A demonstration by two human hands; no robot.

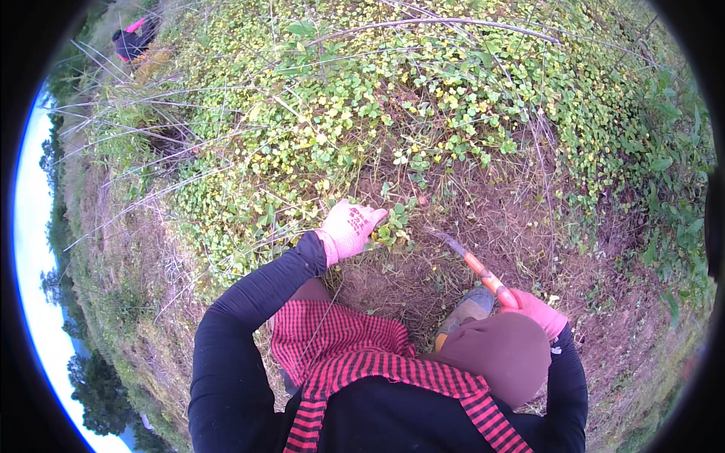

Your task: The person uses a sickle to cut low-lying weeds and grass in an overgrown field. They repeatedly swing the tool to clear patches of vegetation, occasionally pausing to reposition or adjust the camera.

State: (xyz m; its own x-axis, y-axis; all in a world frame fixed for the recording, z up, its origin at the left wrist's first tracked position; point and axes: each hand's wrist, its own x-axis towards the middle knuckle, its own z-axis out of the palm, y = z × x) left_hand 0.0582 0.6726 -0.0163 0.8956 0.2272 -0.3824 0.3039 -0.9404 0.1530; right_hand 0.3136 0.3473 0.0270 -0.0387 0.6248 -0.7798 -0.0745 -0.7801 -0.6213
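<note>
My left hand (352, 229), in a pink work glove bearing printed writing, is closed around a clump of leafy green weeds (396, 222) low over the ground. In a pink glove as well, my right hand (531, 311) grips an orange-handled hand tool (481, 272) beside my bent knee. The tool's narrow metal blade (450, 240) points up and left toward the clump, apart from it. Its exact shape is hard to make out against the soil. Brown soil with dry plant litter (487, 209) lies around the blade.
Dense yellow-green ground cover (340, 113) spreads ahead of me. Long dry stems (164, 192) lean in from the left, and one arches across the top. My boot (470, 311) stands on the soil near the tool. Another person (135, 41) is far off at upper left.
</note>
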